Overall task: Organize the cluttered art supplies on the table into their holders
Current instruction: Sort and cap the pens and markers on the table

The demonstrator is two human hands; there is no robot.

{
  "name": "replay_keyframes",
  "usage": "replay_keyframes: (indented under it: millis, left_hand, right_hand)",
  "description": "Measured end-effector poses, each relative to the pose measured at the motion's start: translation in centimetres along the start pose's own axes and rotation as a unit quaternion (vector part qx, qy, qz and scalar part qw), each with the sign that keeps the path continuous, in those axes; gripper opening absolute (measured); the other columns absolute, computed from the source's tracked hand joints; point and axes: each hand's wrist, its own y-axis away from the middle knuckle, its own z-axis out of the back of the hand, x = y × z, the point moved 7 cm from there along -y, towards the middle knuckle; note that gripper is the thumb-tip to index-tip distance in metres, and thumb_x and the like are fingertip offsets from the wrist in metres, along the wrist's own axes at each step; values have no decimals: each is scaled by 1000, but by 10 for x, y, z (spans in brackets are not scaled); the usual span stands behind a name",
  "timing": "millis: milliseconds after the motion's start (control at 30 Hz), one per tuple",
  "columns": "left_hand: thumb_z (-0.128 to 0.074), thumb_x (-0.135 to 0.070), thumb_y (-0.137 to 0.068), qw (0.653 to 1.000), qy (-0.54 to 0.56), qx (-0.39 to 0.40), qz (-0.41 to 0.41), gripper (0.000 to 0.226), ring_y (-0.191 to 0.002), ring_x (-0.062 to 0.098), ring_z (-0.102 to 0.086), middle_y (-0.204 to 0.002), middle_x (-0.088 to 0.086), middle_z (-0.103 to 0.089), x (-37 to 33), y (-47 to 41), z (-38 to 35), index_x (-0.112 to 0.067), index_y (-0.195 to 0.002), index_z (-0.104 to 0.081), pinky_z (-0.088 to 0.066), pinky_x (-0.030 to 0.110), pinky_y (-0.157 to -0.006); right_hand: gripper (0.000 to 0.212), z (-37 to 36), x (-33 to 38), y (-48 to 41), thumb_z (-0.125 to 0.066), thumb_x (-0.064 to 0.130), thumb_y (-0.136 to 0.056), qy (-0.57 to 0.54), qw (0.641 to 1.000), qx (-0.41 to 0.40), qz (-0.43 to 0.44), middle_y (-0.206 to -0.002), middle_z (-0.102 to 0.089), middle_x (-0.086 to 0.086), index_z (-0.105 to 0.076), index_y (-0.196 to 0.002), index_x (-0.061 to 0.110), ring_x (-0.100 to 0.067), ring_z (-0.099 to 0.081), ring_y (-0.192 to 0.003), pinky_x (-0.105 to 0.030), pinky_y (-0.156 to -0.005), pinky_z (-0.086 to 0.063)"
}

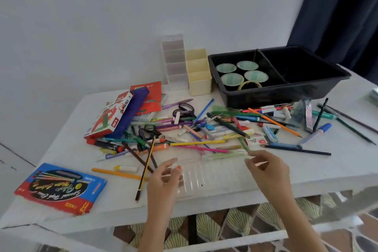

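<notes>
A heap of pencils, pens, markers, erasers and scissors (204, 129) covers the middle of the white table (337, 161). A clear ridged plastic tray (206, 176) lies at the front edge between my hands. My left hand (163, 180) grips a small white stick with an orange tip (177, 168) at the tray's left end. My right hand (266, 170) hovers at the tray's right end, fingers bent beside a pale green clear pen (225, 156); blur hides whether they pinch it. A cream stepped holder (199, 80) and a clear stepped holder (174, 63) stand at the back.
A black two-part bin (306, 88) with several round paint cups stands at the back right. An oil pastel box (111, 117) and a red box lie on the left, and a blue and red colour-pen box (61, 188) lies front left. Loose pencils reach the right edge.
</notes>
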Motion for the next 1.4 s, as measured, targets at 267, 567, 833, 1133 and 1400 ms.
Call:
replay_keyframes:
  millis: [267,567,833,1133,1400]
  left_hand:
    - [-65,-12,-85,982,-171,-34,-78,23,-69,10,-50,-95,15,-52,17,-1,-18,-15,-108,-66,-40,9,-60]
    - [-60,-8,-88,979,-168,-68,-95,27,-77,10,-54,-98,15,-55,16,-6,-33,-7,-114,-64,-43,12,-67]
    - [-60,-12,-89,977,-164,-84,-111,27,-80,9,-52,-99,11,-50,13,0,-40,-7,-115,-63,-43,13,-73]
    - [-61,-15,-88,951,-228,-124,-166,29,-100,19,-50,-106,-1,-45,-12,-1,-48,-10,-116,-61,-49,40,-86]
    - [-61,-17,-89,954,-172,-81,-234,23,-101,15,-52,-105,-5,-51,-53,-3,-92,-21,-112,-62,-48,33,-84]
  right_hand:
    - [20,5,-29,0,-65,13,-86,47,998,-28,-6,-80,-65,-3,-70,-105,12,-8,-56,-67,-12,-60,-39]
    - [17,7,-35,-18,-69,10,-83,28,998,-39,43,-81,-61,-3,-67,-100,13,-6,-54,-66,-5,-61,-43]
    - [19,6,-42,-29,-67,15,-84,41,997,-5,61,-80,-57,3,-61,-102,20,-8,-51,-64,-17,-59,-44]
    - [7,22,-36,-45,-58,18,-91,10,996,-7,90,-84,-60,0,-63,-96,18,-7,-53,-68,-7,-59,-40]
    - [20,54,-27,-103,-55,5,-91,129,982,-68,120,-104,-59,-7,-65,-106,11,-16,-56,-82,-27,-76,-50]
